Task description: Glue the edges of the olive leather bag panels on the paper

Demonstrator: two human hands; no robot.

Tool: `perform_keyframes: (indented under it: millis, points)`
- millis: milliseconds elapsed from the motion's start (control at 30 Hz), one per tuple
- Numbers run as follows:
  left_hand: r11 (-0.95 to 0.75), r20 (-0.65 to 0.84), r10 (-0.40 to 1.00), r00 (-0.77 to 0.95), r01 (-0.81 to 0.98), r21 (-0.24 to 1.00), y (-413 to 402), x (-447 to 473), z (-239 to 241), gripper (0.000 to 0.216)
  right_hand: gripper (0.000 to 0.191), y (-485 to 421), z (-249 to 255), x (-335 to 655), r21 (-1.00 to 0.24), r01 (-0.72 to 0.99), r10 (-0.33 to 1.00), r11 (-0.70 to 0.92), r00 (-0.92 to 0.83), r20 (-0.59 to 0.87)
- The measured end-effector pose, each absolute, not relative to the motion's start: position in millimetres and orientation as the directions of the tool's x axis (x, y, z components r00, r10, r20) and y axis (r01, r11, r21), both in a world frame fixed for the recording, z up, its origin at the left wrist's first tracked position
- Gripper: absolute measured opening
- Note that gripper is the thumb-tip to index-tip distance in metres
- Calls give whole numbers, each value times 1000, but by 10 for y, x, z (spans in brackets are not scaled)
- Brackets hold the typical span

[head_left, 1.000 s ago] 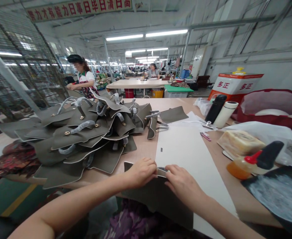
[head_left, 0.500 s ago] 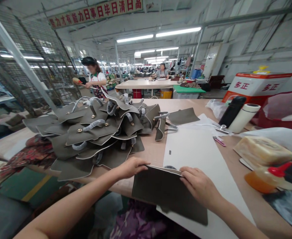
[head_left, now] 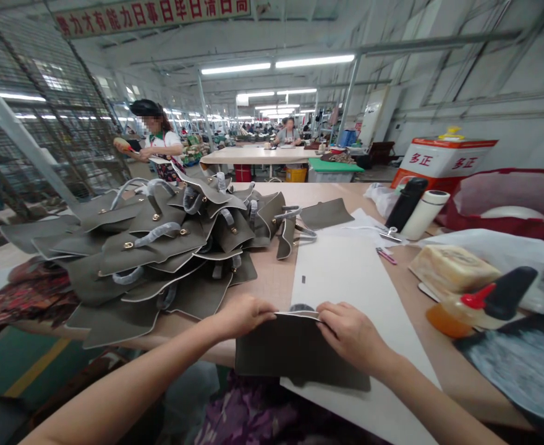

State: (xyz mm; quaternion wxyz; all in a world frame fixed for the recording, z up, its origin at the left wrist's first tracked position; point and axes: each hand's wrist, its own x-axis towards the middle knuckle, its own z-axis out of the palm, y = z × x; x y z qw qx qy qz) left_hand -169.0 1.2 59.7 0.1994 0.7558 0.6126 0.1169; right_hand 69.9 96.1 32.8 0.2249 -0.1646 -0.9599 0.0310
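My left hand [head_left: 242,315] and my right hand [head_left: 350,334] both pinch the top edge of an olive-grey leather bag panel [head_left: 295,355] at the near edge of the table. The panel hangs partly over the table edge and lies over a white paper sheet [head_left: 346,278]. A pale cream border runs along its top edge between my fingers. My thumbs press on the edge, and both hands are closed on it.
A big heap of olive bag pieces with handles [head_left: 161,247] fills the left of the table. At right stand a glue bottle with a red nozzle [head_left: 467,309], a black bottle [head_left: 404,204], a white flask [head_left: 423,213] and a wrapped block [head_left: 452,269]. A person [head_left: 158,148] works behind.
The panel, held wide with my hands apart half a second ago, is now drawn closer, and my hands have come nearer together along its top edge.
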Motion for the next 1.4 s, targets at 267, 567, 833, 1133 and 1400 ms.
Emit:
perform_keyframes:
  millis: [267,567,833,1133,1400]
  points:
    - [-209,-73,954,291,819,534,202,-1349,646,26,19,862,437,619,-84,254,265,964,-860,437]
    - [-65,-156,959,238,717,694,276,-1343,623,26,20,863,427,631,-70,218,226,973,-861,456]
    - [13,-201,963,182,707,707,138,-1446,741,29,25,876,459,693,-23,155,142,988,-818,557]
    - [49,-198,974,114,741,670,-206,-1626,934,29,20,914,466,1024,46,85,33,995,-747,664]
    - [-204,242,961,136,936,287,-409,-1474,891,20,27,867,533,1150,115,85,-17,990,-729,684]
